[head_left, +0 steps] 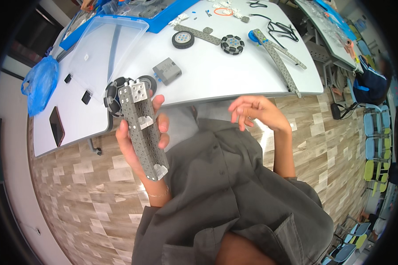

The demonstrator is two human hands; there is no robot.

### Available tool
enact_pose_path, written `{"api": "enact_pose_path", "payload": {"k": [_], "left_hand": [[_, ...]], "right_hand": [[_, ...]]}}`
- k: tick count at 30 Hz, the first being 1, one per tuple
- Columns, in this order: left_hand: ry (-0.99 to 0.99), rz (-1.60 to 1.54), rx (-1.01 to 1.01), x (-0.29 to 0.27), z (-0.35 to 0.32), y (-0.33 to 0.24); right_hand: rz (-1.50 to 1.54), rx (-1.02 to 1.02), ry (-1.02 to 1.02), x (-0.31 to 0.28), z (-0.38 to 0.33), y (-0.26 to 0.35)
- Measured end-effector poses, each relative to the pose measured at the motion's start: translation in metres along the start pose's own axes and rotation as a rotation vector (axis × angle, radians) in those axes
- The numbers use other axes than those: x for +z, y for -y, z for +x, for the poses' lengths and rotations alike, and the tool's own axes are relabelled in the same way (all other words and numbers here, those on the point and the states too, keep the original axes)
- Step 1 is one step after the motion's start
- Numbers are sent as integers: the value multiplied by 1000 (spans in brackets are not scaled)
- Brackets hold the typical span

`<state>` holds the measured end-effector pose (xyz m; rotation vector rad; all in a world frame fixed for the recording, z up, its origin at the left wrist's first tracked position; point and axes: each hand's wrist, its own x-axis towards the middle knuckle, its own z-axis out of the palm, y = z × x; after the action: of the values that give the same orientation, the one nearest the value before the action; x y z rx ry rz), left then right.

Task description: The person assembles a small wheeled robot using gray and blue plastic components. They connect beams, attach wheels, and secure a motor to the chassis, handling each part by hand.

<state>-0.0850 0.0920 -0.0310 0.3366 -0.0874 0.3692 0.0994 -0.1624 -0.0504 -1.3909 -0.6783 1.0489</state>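
Grey perforated plastic beam point(143, 128) gripped by left hand point(139, 137).

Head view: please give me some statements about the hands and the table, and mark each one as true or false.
1. The left hand holds a long grey perforated beam assembly. True.
2. The right hand grips a wheel. False: it is empty, fingers loosely curled, above the lap.
3. A dark phone lies on the white table. True.
4. The blue plastic bag lies in the middle of the table. False: it hangs at the table's left edge.
5. A clear plastic lid rests on the table. True.
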Motion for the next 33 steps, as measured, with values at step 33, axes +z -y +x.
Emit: {"api": "enact_pose_path", "payload": {"k": [33], "left_hand": [[-23, 224, -209, -3, 2, 32]], "right_hand": [[-898, -399, -719, -90, 110, 98]]}}
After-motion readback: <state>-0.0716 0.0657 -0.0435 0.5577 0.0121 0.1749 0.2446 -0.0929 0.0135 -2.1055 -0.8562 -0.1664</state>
